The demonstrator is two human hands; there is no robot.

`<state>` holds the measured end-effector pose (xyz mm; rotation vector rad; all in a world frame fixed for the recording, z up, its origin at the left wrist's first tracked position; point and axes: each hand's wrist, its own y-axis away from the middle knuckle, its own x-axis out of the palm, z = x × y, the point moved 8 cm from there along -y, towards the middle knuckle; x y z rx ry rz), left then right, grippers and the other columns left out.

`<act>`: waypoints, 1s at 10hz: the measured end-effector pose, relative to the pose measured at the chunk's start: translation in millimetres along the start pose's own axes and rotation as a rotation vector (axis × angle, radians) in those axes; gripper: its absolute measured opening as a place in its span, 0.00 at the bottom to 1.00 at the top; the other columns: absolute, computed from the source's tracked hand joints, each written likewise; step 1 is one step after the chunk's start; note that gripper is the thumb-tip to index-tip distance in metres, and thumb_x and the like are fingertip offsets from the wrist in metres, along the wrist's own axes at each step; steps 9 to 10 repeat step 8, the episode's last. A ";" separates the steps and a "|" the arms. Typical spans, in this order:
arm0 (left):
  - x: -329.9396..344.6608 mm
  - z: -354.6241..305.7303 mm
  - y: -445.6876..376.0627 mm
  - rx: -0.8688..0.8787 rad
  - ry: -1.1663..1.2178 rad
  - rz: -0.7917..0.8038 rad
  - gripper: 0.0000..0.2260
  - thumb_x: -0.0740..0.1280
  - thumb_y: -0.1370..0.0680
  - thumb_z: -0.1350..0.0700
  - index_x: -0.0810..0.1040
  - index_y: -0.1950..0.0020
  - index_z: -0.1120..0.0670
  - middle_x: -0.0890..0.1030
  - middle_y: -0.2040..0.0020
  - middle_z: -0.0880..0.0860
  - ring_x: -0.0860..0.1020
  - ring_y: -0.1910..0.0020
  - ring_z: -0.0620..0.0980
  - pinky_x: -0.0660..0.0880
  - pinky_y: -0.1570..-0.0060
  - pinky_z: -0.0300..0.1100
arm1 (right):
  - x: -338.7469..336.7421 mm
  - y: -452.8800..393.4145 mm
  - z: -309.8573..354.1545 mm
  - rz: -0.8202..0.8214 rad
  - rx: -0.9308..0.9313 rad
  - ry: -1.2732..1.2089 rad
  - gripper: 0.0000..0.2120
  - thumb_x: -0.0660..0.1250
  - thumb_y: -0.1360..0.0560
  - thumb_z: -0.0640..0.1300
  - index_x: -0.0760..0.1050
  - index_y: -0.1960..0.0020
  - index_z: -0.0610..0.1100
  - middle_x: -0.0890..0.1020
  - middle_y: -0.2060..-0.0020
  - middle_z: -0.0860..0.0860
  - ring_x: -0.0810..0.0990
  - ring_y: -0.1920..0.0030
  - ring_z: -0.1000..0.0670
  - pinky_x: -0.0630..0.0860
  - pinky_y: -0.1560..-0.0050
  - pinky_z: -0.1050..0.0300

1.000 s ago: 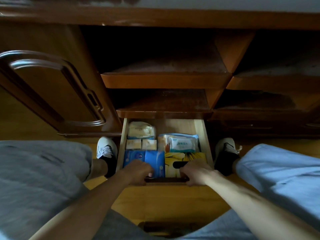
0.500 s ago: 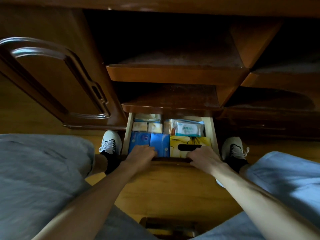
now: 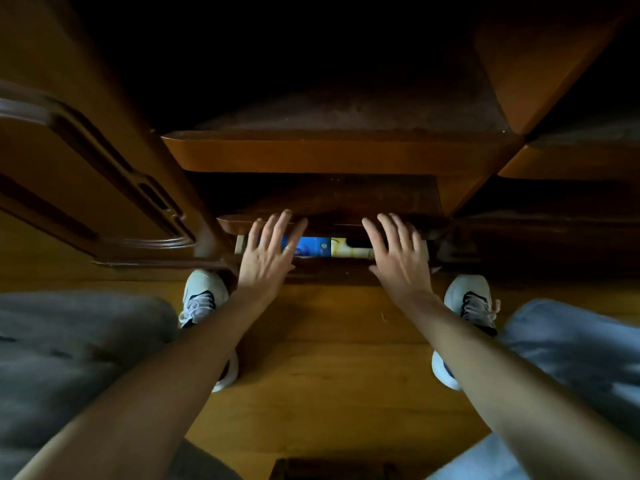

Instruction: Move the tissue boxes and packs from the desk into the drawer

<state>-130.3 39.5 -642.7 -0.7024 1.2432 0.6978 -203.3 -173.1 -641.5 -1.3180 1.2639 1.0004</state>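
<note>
Drawer (image 3: 332,268) almost shut; only a thin strip of contents shows. Left hand (image 3: 268,254) and right hand (image 3: 398,258) lie flat, fingers straight, gripping nothing. Push evenly on both sides, keep fingertips clear of the gap. Blue pack (image 3: 311,245) and yellow box (image 3: 349,249) sit inside, side by side along the front; long axes hidden.

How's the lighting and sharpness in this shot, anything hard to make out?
Head view: dim; upper shelves fall into black, wide-angle bending at the edges. Both hands, left and right, are sharp; the blue tissue pack shows only as a bright sliver.
</note>
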 end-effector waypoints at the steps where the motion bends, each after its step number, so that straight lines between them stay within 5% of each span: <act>1: 7.1 6.8 -25.8 -0.022 -0.051 -0.038 0.47 0.75 0.27 0.44 0.51 0.17 0.51 0.57 0.20 0.61 0.59 0.22 0.60 0.48 0.23 0.59 | 12.2 -21.4 -7.2 -0.044 0.041 0.018 0.53 0.81 0.32 0.52 0.52 0.17 0.45 0.65 0.22 0.41 0.63 0.21 0.40 0.60 0.23 0.40; 4: 24.8 14.0 -39.2 0.113 -0.003 -0.167 0.38 0.74 0.24 0.54 0.59 0.19 0.51 0.62 0.22 0.63 0.65 0.25 0.65 0.49 0.24 0.64 | 31.4 -32.8 -15.7 -0.212 -0.087 0.006 0.39 0.80 0.29 0.50 0.69 0.23 0.45 0.74 0.27 0.42 0.71 0.26 0.42 0.61 0.23 0.40; 6: 7.9 5.8 -45.1 0.048 -0.087 -0.049 0.45 0.76 0.27 0.53 0.52 0.18 0.49 0.50 0.19 0.61 0.56 0.21 0.62 0.47 0.23 0.63 | 9.3 -35.7 0.8 -0.124 0.029 -0.010 0.37 0.75 0.26 0.38 0.65 0.21 0.45 0.65 0.21 0.41 0.63 0.21 0.39 0.58 0.22 0.39; 7: -5.1 3.2 -35.4 0.077 -0.075 -0.052 0.42 0.75 0.26 0.51 0.55 0.18 0.50 0.53 0.19 0.60 0.57 0.21 0.61 0.50 0.22 0.61 | -13.2 -35.8 11.6 -0.100 0.041 -0.090 0.34 0.73 0.26 0.36 0.67 0.22 0.45 0.62 0.20 0.41 0.61 0.21 0.38 0.58 0.23 0.38; 8: -28.7 6.5 -23.0 0.229 -0.037 -0.089 0.32 0.71 0.25 0.51 0.66 0.22 0.52 0.63 0.22 0.60 0.65 0.25 0.61 0.59 0.24 0.60 | -47.8 -36.8 27.4 -0.046 -0.134 -0.358 0.20 0.70 0.22 0.43 0.76 0.30 0.48 0.75 0.28 0.49 0.70 0.27 0.46 0.70 0.28 0.40; 10: -28.7 6.5 -23.0 0.229 -0.037 -0.089 0.32 0.71 0.25 0.51 0.66 0.22 0.52 0.63 0.22 0.60 0.65 0.25 0.61 0.59 0.24 0.60 | -47.8 -36.8 27.4 -0.046 -0.134 -0.358 0.20 0.70 0.22 0.43 0.76 0.30 0.48 0.75 0.28 0.49 0.70 0.27 0.46 0.70 0.28 0.40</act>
